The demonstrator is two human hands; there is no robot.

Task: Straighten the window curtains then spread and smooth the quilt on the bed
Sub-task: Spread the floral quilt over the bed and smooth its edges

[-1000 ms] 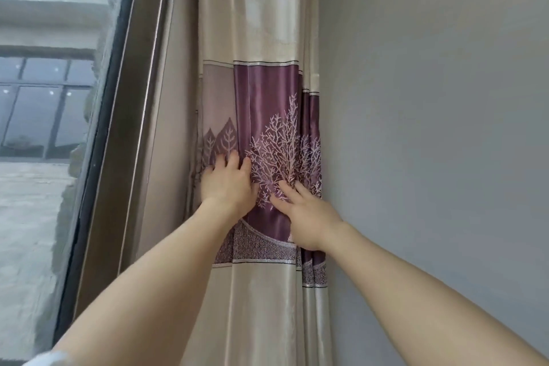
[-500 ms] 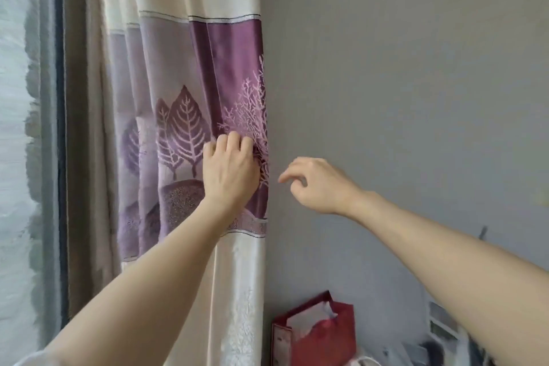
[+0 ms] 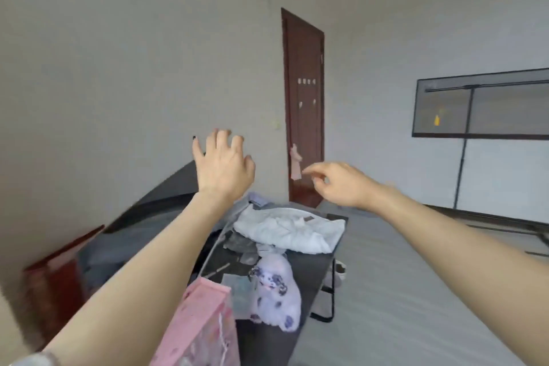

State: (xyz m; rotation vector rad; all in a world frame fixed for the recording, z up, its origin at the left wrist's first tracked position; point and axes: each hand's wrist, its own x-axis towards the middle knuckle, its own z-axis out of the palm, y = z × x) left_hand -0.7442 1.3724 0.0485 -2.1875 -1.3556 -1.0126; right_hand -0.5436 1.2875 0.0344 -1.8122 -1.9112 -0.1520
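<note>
Both of my hands hang in the air in front of me and hold nothing. My left hand (image 3: 223,166) is raised with its fingers spread. My right hand (image 3: 338,184) is at the same height, fingers loosely curled and apart. The curtains are out of view. Below my hands a crumpled white quilt (image 3: 289,232) lies bunched on a dark bed or cot (image 3: 315,270) with black metal legs.
A white spotted plush toy (image 3: 274,288) and a pink gift bag (image 3: 205,324) sit on the near end of the cot. A red bag (image 3: 56,276) stands by the left wall. A dark wooden door (image 3: 303,110) is ahead. Grey floor (image 3: 401,291) spreads to the right.
My view has swung right from the curtain to the room. My left hand has let go of the curtain, and both hands now float free in the air.
</note>
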